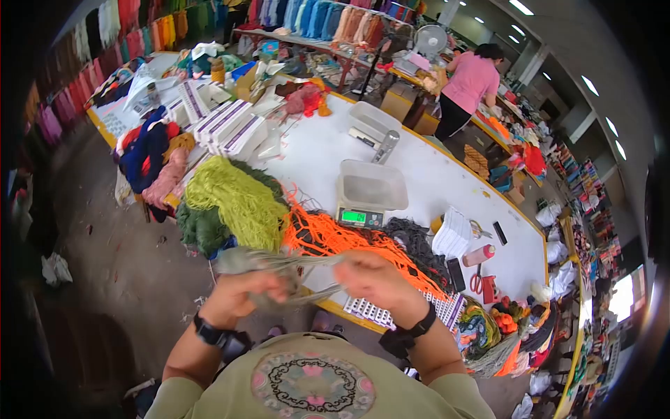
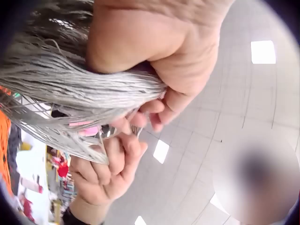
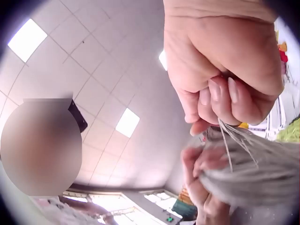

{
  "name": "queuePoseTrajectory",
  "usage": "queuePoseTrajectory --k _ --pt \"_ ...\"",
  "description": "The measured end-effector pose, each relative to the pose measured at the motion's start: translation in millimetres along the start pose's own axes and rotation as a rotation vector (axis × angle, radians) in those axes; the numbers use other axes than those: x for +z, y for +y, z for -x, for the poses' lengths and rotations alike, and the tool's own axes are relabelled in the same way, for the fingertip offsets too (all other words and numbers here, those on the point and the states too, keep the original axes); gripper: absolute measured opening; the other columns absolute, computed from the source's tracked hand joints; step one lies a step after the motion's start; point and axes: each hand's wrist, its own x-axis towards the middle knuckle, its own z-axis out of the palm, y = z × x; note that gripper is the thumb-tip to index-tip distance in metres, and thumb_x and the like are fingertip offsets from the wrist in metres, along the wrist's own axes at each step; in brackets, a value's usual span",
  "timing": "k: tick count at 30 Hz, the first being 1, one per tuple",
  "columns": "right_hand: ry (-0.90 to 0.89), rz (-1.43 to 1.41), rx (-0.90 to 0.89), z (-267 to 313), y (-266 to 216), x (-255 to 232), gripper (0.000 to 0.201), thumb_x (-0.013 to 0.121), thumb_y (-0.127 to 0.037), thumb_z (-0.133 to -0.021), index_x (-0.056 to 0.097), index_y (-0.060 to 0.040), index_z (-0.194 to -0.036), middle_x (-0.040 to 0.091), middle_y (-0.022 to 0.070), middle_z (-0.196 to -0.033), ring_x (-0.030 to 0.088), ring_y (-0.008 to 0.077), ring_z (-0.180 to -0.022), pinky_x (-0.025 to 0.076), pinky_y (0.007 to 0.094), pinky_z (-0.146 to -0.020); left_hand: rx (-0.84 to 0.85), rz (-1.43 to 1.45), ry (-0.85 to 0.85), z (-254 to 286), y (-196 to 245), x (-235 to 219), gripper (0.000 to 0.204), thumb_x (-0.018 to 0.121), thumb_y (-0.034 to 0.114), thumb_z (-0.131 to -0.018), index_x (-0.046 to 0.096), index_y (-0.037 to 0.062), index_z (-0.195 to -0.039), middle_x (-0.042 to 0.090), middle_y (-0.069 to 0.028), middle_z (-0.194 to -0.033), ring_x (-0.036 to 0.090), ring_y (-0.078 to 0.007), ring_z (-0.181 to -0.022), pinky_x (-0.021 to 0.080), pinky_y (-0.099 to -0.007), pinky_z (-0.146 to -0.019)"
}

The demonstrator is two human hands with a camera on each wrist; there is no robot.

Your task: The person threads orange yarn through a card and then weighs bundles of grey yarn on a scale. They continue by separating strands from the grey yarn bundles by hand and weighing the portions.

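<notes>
Grey yarn (image 1: 251, 261) is stretched between both hands above the table's near edge. My left hand (image 1: 241, 293) grips the thick part of the grey skein (image 2: 93, 89), its fingers curled round the strands. Curled into a fist, my right hand (image 1: 377, 279) holds a few thin grey strands, which run out from under its fingers in the right wrist view (image 3: 229, 65). In the left wrist view the right hand (image 2: 105, 168) is close below the left one.
A scale with a clear tray (image 1: 373, 185) stands on the white table (image 1: 433, 171). Lime yarn (image 1: 241, 199), orange yarn (image 1: 335, 234) and dark grey yarn (image 1: 417, 241) lie along the near edge. Scissors (image 1: 477, 282) and a bottle (image 1: 479, 255) are at right. A person in pink (image 1: 469, 84) bends over another table.
</notes>
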Motion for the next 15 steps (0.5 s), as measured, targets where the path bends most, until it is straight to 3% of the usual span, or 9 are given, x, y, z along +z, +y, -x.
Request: queuePoseTrajectory --k 2,4,6,10,11,13,15 --pt "0.174 -0.313 -0.16 19.2 -0.7 -35.7 0.017 0.054 -0.026 -0.096 0.055 -0.0104 -0.09 0.04 -0.0073 -0.063 0.029 0.0021 -0.046 0.024 0.0187 -0.041 0.096 0.448 -0.092 12.5 12.9 -16.5 0.018 0.056 0.018 -0.089 0.054 0.0071 -0.075 0.049 0.0005 -0.066 0.044 -0.0135 -0.058 0.043 -0.0278 -0.054" --pt "0.358 -0.464 -0.209 43.6 1.1 -79.1 0.019 0.052 -0.026 -0.097 0.052 -0.0112 -0.085 0.035 -0.0073 -0.058 0.027 0.0034 -0.043 0.023 0.0194 -0.039 0.28 0.495 -0.074 25.7 38.4 -50.4 0.023 0.047 0.024 -0.096 0.053 0.0077 -0.081 0.039 0.0018 -0.065 0.043 -0.0118 -0.063 0.043 -0.0267 -0.059" --pt "0.54 -0.547 -0.208 72.4 8.7 -127.8 0.021 0.05 -0.027 -0.098 0.051 -0.0121 -0.083 0.033 -0.007 -0.056 0.025 0.0044 -0.041 0.022 0.02 -0.038 0.356 0.754 -0.055 34.0 68.6 -68.2 0.024 0.039 0.025 -0.101 0.055 0.0082 -0.1 0.042 0.0019 -0.072 0.043 -0.0103 -0.063 0.043 -0.0252 -0.056" --pt "1.011 -0.543 -0.187 139.5 39.9 -225.0 0.018 0.05 -0.026 -0.097 0.052 -0.0148 -0.083 0.03 -0.0078 -0.052 0.022 0.0042 -0.038 0.019 0.0203 -0.035 0.484 0.618 0.166 59.4 115.0 -118.8 0.025 0.04 0.022 -0.102 0.057 0.0044 -0.099 0.04 0.0021 -0.072 0.042 -0.0087 -0.065 0.041 -0.0232 -0.058" --pt "1.113 -0.539 -0.178 157.3 44.1 -245.9 0.018 0.051 -0.025 -0.097 0.052 -0.0156 -0.082 0.029 -0.008 -0.051 0.021 0.0042 -0.037 0.018 0.0208 -0.034 0.48 0.62 0.162 67.6 123.6 -142.2 0.025 0.04 0.022 -0.102 0.057 0.0044 -0.099 0.04 0.0021 -0.072 0.042 -0.0087 -0.065 0.041 -0.0232 -0.058" --pt "1.35 -0.555 -0.157 188.9 46.4 -284.0 0.018 0.052 -0.026 -0.096 0.052 -0.016 -0.081 0.03 -0.0083 -0.05 0.02 0.0043 -0.036 0.017 0.0218 -0.032 0.591 0.49 0.321 87.8 142.5 -196.4 0.022 0.045 0.019 -0.1 0.058 0.003 -0.105 0.041 0.0019 -0.072 0.043 -0.0091 -0.066 0.041 -0.0237 -0.059" --pt "1.489 -0.387 -0.177 225.1 54.2 -326.1 0.021 0.052 -0.026 -0.095 0.052 -0.0157 -0.077 0.035 -0.0088 -0.053 0.022 0.0048 -0.036 0.017 0.0232 -0.032 0.601 0.446 0.383 113.0 167.4 -253.7 0.021 0.046 0.018 -0.099 0.059 0.0032 -0.106 0.043 0.0012 -0.073 0.043 -0.0098 -0.067 0.041 -0.0236 -0.06"
